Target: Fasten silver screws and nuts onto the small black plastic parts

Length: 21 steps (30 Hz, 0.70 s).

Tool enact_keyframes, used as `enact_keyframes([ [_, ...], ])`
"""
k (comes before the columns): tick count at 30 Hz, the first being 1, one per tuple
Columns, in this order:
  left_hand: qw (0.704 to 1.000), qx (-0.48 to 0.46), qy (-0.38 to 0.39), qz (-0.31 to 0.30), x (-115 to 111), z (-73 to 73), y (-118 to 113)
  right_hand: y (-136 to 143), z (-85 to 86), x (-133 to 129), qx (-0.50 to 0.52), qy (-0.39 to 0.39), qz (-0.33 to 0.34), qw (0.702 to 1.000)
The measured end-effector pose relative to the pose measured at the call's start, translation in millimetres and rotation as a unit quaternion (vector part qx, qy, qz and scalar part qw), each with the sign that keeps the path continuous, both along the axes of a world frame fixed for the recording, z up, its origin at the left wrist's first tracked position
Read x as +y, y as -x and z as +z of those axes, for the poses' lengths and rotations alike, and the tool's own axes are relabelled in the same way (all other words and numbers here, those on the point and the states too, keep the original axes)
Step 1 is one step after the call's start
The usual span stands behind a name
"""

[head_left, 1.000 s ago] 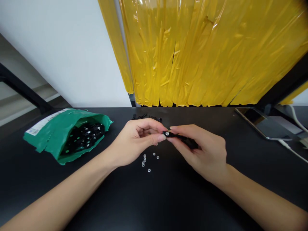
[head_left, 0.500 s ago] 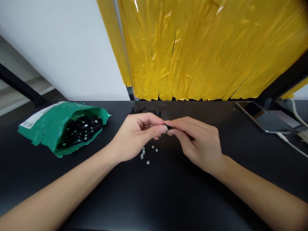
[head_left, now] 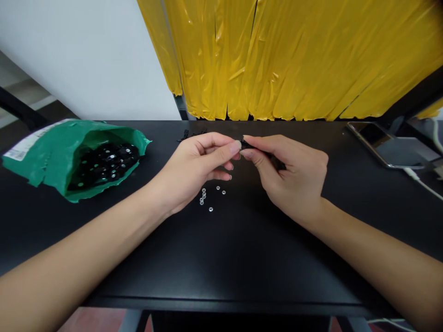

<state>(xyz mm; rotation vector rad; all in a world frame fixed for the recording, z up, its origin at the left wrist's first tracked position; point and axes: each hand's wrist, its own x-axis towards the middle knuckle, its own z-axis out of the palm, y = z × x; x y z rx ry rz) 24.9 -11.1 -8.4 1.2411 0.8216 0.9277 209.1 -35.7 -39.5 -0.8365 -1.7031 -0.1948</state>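
We had loose rings (head_left: 204, 196) on the counter (head_left: 242, 258); past them, above it, our left hand (head_left: 194, 170) and right hand (head_left: 292, 175) each had a pinching grip on one black piece (head_left: 245, 145) (mostly hidden!), dark bits (head_left: 185, 135) lying beyond.

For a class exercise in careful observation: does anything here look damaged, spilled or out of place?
The green plastic bag at left looks torn, its mouth ragged. Small silvery rings lie loose on the black tabletop near the left hand, uncontained, perhaps deliberately.
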Motion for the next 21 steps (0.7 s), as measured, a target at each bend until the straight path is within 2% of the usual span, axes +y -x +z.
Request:
enact_keyframes([
  [4,0.999,-0.035,0.04,-0.008,-3,-1.6,-3,5,-3.0,-1,0.018,-0.011,-0.015,1.0],
  [10,0.999,-0.03,0.014,0.034,-11,-4.8,-13,11,-4.7,-4,0.045,0.035,-0.005,0.998],
  [14,0.998,-0.02,-0.032,0.048,-13,-4.8,-16,13,-4.0,-6,0.049,0.042,-0.011,0.998],
  [21,0.983,0.061,-0.153,0.083,-11,-1.4,-13,16,-2.9,-11,0.062,0.042,-0.001,0.997],
])
